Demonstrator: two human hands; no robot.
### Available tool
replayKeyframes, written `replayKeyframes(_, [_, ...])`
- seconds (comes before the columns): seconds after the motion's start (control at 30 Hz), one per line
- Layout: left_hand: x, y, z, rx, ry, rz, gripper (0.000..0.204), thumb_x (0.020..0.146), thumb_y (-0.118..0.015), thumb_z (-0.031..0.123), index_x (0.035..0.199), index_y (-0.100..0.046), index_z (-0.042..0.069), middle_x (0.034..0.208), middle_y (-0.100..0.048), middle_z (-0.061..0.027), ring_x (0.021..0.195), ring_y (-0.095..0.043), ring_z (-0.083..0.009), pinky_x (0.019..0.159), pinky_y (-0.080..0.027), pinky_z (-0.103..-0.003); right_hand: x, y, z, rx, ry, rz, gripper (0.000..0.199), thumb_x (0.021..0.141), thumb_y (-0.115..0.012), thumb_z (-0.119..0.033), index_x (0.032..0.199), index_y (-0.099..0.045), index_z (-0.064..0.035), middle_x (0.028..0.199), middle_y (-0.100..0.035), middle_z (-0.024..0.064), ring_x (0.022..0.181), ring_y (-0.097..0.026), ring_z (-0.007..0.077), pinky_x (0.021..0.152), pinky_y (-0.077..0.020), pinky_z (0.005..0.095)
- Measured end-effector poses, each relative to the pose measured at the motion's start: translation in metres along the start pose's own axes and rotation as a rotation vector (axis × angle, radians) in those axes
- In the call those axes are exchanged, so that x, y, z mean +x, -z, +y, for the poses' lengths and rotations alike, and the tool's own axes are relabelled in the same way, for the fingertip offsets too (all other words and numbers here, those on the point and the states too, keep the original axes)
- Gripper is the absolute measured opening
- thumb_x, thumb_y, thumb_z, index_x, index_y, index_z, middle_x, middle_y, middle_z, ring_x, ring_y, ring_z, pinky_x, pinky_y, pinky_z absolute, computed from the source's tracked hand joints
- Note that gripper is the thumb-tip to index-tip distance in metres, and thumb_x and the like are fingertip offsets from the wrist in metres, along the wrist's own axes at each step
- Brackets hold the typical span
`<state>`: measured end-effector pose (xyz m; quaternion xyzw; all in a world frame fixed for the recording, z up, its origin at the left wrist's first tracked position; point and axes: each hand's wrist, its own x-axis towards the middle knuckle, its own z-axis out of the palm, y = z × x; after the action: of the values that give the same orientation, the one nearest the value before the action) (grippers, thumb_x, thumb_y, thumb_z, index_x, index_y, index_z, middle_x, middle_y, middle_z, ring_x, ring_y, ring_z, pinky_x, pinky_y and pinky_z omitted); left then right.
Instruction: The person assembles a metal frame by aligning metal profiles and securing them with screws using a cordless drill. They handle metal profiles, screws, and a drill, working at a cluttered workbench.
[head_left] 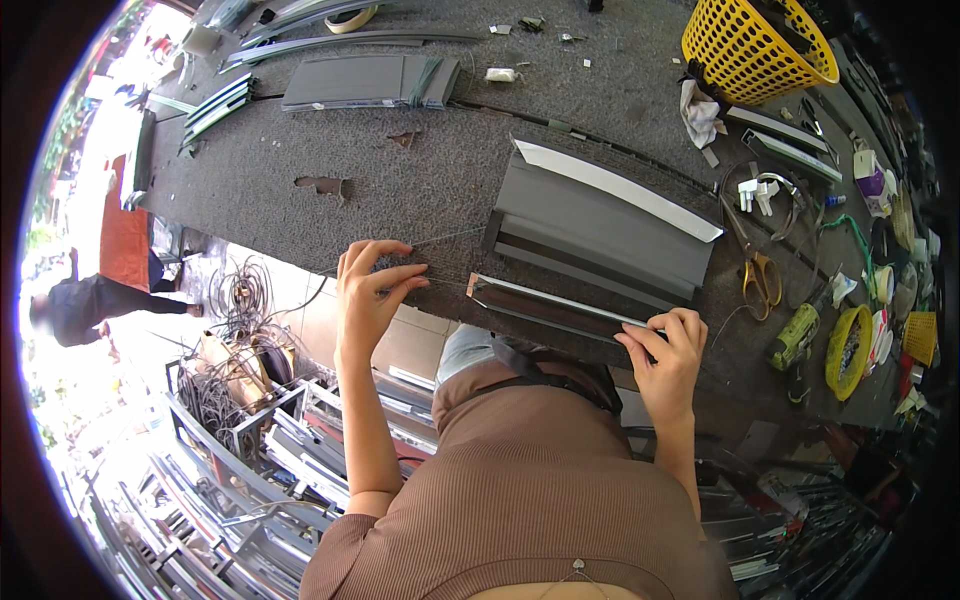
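My left hand [375, 290] is raised at the bench's near edge, thumb and fingertips pinched on thin pale threads. The threads run rightward toward a narrow dark strip with a light edge [560, 302]. Its left end shows a small copper-coloured patch. My right hand [665, 350] closes thumb and fingers on the right end of this strip. Just beyond it lies a wide dark grey panel [600, 215], stepped along its near side, with a white strip [615, 190] along its far edge. How the threads join the strip is too fine to make out.
A tied grey bundle [370, 80] and long profiles [350, 42] lie at the back left. Scissors [760, 285], a yellow basket [755, 50], a green tool [795, 335] and a yellow bowl [848, 350] are rightward. Racked metal profiles [310, 465] stand behind me; a person [90, 310] is far left.
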<state>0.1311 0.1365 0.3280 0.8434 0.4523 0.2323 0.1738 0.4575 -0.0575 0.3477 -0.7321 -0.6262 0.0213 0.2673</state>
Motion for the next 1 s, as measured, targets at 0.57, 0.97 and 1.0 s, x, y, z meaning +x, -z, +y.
replayKeyframes(0.57, [0.001,-0.004,-0.005,-0.060,0.067,-0.011,0.027,0.062,-0.089,0.025,0.088,-0.084,0.016,0.108,-0.070,0.0008,0.109,-0.058,-0.0235,0.098,-0.045,-0.042,0.010,0.009,0.001,0.028,-0.018,-0.105,0.015,0.072,-0.086,-0.010,0.082,-0.076,-0.0064,0.083,-0.059,0.0027,0.093,-0.058,0.0242,0.092,-0.0412,0.0428])
replayKeyframes(0.97, [0.018,-0.025,0.036,-0.079,-0.094,-0.154,0.052,0.054,-0.093,0.029,0.105,-0.082,0.019,0.121,-0.064,-0.0003,0.123,-0.051,-0.0292,0.109,-0.035,-0.047,0.012,0.003,-0.005,0.147,-0.007,-0.107,0.050,0.070,-0.088,-0.012,0.115,-0.068,-0.0095,0.104,-0.069,0.0053,0.102,-0.065,0.0262,0.095,-0.0438,0.0414])
replayKeyframes(1.0, [0.021,-0.027,0.037,-0.075,-0.105,-0.152,0.050,0.055,-0.092,0.028,0.102,-0.082,0.018,0.119,-0.064,-0.0012,0.121,-0.052,-0.0295,0.107,-0.036,-0.048,0.010,-0.002,-0.003,0.134,-0.019,-0.120,0.050,0.070,-0.088,-0.010,0.116,-0.068,-0.0089,0.105,-0.070,0.0059,0.102,-0.065,0.0262,0.094,-0.0441,0.0412])
